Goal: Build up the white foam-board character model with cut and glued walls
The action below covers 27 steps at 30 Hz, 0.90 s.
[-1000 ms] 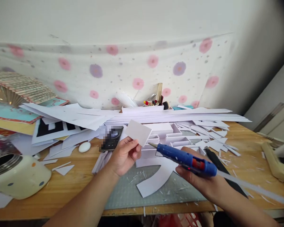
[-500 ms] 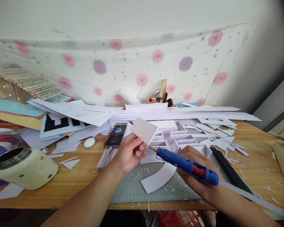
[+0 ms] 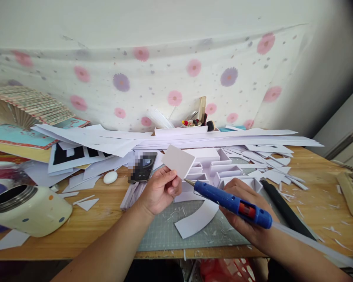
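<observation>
Pinching a flat, four-sided piece of white board [image 3: 179,161] by its lower part, the left hand [image 3: 161,190] has its thumb closed against curled fingers. The piece is plain and unmarked, its broad face a soft greyish white, with a thin, brighter edge along the right side; it is held tilted, one corner upward, above the table [image 3: 106,225] and in front of some white box-like forms [image 3: 201,155].

The right hand [image 3: 254,234] is wrapped around a blue glue gun [image 3: 216,197], its grip mostly hidden. The gun's body is scuffed with pale specks, a red part shows through a slot, and a translucent glue stick [image 3: 308,241] trails from the back. Its metal nozzle points at the board's lower edge; whether they touch is hard to tell. Below lie a green cutting mat [image 3: 160,237] and a curved white strip [image 3: 195,222].
</observation>
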Tool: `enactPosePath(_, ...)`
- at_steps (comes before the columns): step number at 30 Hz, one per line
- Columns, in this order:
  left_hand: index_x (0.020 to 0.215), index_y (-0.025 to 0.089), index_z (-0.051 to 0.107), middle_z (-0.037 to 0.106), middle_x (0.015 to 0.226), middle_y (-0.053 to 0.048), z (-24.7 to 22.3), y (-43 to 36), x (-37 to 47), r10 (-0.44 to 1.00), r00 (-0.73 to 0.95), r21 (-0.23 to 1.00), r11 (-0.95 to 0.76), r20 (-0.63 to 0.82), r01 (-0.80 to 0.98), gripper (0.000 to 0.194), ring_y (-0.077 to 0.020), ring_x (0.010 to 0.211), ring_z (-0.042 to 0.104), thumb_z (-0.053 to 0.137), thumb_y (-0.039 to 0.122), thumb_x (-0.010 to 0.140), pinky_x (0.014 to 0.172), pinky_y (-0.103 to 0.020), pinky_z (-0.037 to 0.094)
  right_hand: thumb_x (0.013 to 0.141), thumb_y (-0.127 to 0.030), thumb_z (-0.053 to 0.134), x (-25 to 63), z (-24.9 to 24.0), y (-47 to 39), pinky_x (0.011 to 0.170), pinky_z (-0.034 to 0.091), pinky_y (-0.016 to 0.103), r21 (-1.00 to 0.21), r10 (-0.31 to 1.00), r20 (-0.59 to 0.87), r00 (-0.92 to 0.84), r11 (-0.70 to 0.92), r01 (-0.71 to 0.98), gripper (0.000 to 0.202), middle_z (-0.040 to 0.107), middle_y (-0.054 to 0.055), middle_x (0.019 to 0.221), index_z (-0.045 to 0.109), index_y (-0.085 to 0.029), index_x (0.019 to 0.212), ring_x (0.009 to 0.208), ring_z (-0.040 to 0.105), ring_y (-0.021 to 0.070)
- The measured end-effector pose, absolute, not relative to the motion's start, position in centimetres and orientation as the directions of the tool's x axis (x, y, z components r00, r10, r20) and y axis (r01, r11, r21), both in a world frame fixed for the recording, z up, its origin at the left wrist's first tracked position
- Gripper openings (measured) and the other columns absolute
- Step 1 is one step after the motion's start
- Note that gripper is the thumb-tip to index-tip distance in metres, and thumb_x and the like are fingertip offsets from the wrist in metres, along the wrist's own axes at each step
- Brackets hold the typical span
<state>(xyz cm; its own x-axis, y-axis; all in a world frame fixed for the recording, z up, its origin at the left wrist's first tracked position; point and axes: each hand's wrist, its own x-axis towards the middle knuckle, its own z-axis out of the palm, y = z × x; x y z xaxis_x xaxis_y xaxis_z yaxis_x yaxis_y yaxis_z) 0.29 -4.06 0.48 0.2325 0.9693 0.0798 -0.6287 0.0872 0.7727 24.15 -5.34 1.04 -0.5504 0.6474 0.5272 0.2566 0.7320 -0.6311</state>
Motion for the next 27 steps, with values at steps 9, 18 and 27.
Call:
enactPosePath(9,0.067,0.014,0.05,0.048,0.051,0.006,0.66,-4.12,0.4,0.967,0.239,0.775,0.086,0.085,-0.625,0.024,-0.001,0.037,0.033,0.071,0.024,0.075,0.042,-0.015,0.03,0.084,-0.018,0.049,24.3,0.78,-5.35,0.061,0.041,0.03,-0.603,0.637,0.533,-0.557,0.748,0.278,0.008,0.048,0.0,0.078,0.049,-0.026,0.084,0.068,0.049,0.0172)
enactPosePath(18,0.068,0.012,0.054,0.051,0.051,0.005,0.49,-4.08,0.28,0.959,0.261,0.768,0.085,0.109,-0.634,0.021,-0.0015,0.039,0.037,0.071,0.022,0.075,0.042,-0.016,0.03,0.083,-0.014,0.049,24.43,0.77,-5.23,0.06,0.039,0.03,-0.568,0.619,0.576,-0.534,0.773,0.283,0.009,0.046,0.001,0.077,0.048,-0.023,0.082,0.069,0.048,0.0174)
enactPosePath(27,0.07,0.013,0.055,0.051,0.05,0.005,0.61,-4.19,0.29,0.959,0.272,0.773,0.109,0.085,-0.625,0.02,-0.0011,0.038,0.037,0.072,0.022,0.074,0.042,-0.015,0.029,0.085,-0.017,0.052,24.67,1.2,-4.98,0.06,0.039,0.031,-0.542,0.622,0.609,-0.492,0.779,0.315,0.007,0.047,0.0,0.075,0.05,-0.023,0.081,0.066,0.047,0.0168)
